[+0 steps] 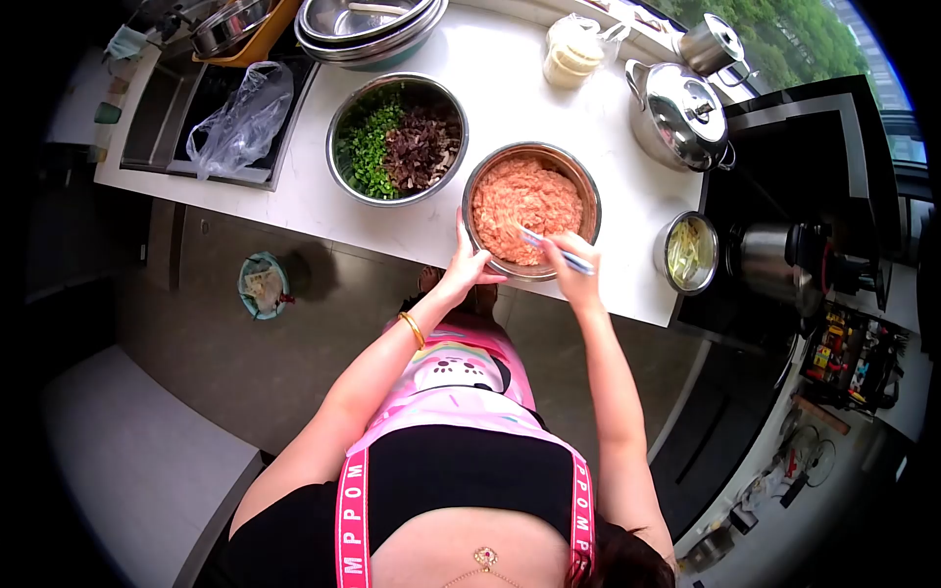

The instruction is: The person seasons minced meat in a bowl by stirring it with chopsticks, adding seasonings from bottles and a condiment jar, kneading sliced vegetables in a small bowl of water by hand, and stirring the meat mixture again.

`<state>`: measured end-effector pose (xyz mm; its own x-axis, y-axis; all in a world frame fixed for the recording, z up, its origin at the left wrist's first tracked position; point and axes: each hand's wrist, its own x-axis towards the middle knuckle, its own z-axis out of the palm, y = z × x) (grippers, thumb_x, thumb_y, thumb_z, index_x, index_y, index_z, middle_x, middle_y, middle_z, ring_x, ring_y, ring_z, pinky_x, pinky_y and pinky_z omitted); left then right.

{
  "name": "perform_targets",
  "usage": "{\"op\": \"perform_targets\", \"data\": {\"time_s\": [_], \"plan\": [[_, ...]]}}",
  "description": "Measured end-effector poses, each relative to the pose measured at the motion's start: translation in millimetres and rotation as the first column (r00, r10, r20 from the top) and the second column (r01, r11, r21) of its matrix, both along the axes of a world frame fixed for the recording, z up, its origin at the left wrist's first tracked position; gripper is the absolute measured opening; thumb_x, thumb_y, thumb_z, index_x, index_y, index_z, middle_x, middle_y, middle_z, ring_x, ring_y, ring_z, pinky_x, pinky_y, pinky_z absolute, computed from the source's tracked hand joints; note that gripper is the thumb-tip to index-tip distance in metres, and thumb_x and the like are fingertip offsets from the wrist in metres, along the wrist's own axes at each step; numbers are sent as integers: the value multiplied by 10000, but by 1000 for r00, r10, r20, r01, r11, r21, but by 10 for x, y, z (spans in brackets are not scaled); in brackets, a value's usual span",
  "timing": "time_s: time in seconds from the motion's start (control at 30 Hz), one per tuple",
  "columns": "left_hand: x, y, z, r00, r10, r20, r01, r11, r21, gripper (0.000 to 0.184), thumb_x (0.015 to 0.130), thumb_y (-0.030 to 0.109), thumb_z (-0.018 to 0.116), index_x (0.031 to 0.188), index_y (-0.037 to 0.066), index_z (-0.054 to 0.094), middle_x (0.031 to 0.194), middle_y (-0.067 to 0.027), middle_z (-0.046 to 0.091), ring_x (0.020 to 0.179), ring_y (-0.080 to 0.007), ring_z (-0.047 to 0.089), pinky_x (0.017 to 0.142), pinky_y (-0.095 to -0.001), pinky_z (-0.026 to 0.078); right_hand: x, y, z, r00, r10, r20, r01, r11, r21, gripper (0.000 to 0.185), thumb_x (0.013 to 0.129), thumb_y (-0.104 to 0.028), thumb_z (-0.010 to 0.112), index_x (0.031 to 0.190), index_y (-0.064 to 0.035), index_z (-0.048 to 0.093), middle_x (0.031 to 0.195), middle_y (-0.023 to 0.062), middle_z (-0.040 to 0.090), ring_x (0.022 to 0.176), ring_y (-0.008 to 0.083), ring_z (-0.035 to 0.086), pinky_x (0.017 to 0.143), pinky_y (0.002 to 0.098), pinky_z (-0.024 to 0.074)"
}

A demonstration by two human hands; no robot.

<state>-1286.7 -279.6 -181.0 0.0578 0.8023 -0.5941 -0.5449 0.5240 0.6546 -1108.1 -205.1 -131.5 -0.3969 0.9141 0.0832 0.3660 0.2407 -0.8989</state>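
A steel bowl (594, 199) of pinkish minced meat (524, 201) stands at the front edge of the white counter. My left hand (467, 267) holds its lower left rim. Closed round a light-coloured utensil (578, 265), my right hand (571, 267) is over the bowl's lower right rim, and the utensil's tip reaches into the meat. Just to the left is a second steel bowl (402, 202) with chopped greens (369, 152) and dark chopped pieces (426, 147) side by side.
A small bowl of pale slices (689, 253) stands right, near the stove. Behind are a lidded pot (681, 118), a bagged container (573, 59) and stacked bowls (368, 34). A plastic bag (240, 122) lies by the sink; a bin (263, 286) stands on the floor.
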Motion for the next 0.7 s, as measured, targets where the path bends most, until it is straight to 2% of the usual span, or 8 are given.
{"op": "perform_targets", "data": {"time_s": [0.1,0.13,0.23,0.3,0.43,0.5,0.6,0.7], "plan": [[-11,-15,-3,1000,-23,3,23,999,-24,898,846,-25,372,1348,378,-255,1440,-121,175,1141,-268,477,740,-424,566,303,189,-35,978,-205,-40,198,971,-132,88,826,-44,602,788,12,658,661,73,623,544,131,579,495,270,444],[16,-8,-5,999,-20,-32,19,999,-28,898,833,-2,398,1361,365,-229,1352,-156,313,900,-247,613,713,-391,569,193,294,-21,970,-244,7,244,969,-28,97,836,-47,592,787,15,650,679,91,630,549,137,583,502,262,443],[15,2,-2,999,-41,-23,40,998,-38,908,824,-9,401,1363,364,-228,1380,-144,274,959,-260,593,728,-394,566,-168,347,-242,992,-113,-57,122,971,206,48,806,-34,616,797,6,641,712,121,625,607,211,599,552,295,450],[14,2,8,1000,-17,-14,17,1000,-16,910,821,-13,399,1364,366,-225,1398,-134,243,990,-264,576,736,-399,564,-236,106,-61,992,119,34,-123,982,143,22,772,-15,637,780,5,635,700,118,618,629,222,606,571,295,453],[0,-26,42,1000,-11,3,11,1000,-10,908,817,-24,390,1369,369,-214,1440,-106,159,1068,-270,529,754,-416,558,440,140,-209,998,-63,-31,59,989,-134,65,816,-33,609,819,-18,673,712,85,645,578,132,600,525,254,464],[-4,-27,42,1000,-11,2,11,1000,-8,909,814,-28,386,1367,363,-219,1428,-113,175,1055,-267,537,752,-425,558,303,403,102,984,-147,97,154,986,-67,75,832,-56,607,825,-15,670,721,89,647,561,130,600,499,245,457],[-3,9,8,998,-60,-12,61,998,16,908,818,-23,394,1364,358,-223,1407,-122,211,1052,-264,540,755,-422,558,-205,607,-15,989,-146,17,144,985,95,96,841,-88,607,811,-12,657,700,92,631,571,154,604,523,263,461],[-34,0,14,999,-48,-8,48,999,12,901,827,-13,401,1362,353,-224,1380,-127,251,1012,-255,563,753,-415,559,-386,340,-84,989,138,58,-149,956,253,73,815,-71,630,791,-4,650,698,93,629,570,152,600,525,258,453]]}}
